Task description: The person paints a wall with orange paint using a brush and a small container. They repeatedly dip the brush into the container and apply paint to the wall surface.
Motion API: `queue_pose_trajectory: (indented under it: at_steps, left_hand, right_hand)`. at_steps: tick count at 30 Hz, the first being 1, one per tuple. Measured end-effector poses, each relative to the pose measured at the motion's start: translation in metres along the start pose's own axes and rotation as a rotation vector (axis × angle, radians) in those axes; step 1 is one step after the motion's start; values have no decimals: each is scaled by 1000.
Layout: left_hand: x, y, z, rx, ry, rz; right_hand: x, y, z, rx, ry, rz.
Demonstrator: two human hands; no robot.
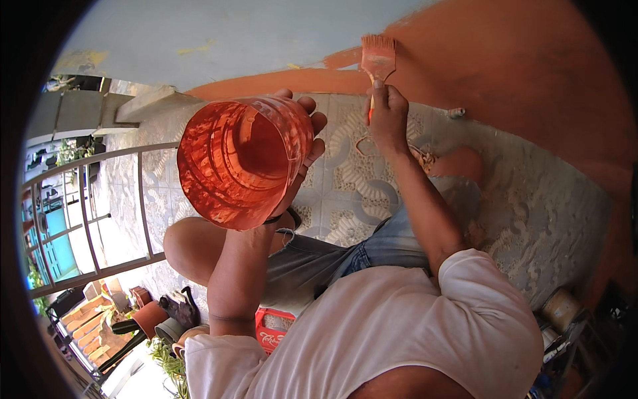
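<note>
My left hand [311,129] holds a cut plastic container [204,164] from its far side. The container is tilted with its mouth towards me, its inside coated with orange-red paint. My right hand [389,112] grips a flat paintbrush [378,62] by its handle, bristles pointing up at the wall. Those bristles lie at the border between the pale grey wall [239,35] and the terracotta-orange painted area [498,65]. An orange band runs left from the brush along the foot of the wall.
Patterned tiles [344,199] cover the floor. A metal railing [142,204] stands at left, potted plants [149,319] below it. Under me is a red plastic crate [269,331]. Paint cans [560,309] stand at lower right. A small cylindrical object [455,113] lies by the wall.
</note>
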State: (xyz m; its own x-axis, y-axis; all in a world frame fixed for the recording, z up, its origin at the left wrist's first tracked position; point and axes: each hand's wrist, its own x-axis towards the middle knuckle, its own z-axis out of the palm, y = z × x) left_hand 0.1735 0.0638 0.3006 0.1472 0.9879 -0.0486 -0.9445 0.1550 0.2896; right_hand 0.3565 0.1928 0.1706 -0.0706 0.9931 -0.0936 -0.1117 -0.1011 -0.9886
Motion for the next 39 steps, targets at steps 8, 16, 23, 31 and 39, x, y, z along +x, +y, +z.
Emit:
queue_pose_trajectory:
  at_steps: [8, 16, 23, 31, 39]
  left_hand:
    - [-2, -1, -5, -56, -5, -17]
    - [1, 3, -4, -70, -45, -40]
    - [-1, 5, -16, -171, -89, -14]
    - [-5, 2, -4, -75, -7, -47]
    - [3, 0, -8, -66, -31, -61]
  right_hand:
    - [47, 116, -5, -471, 175, -223]
    - [46, 176, -38, -542, 191, 143]
    - [25, 126, -38, -149, 130, 497]
    - [-5, 21, -9, -417, 180, -247]
    - [29, 145, -42, -609, 218, 106]
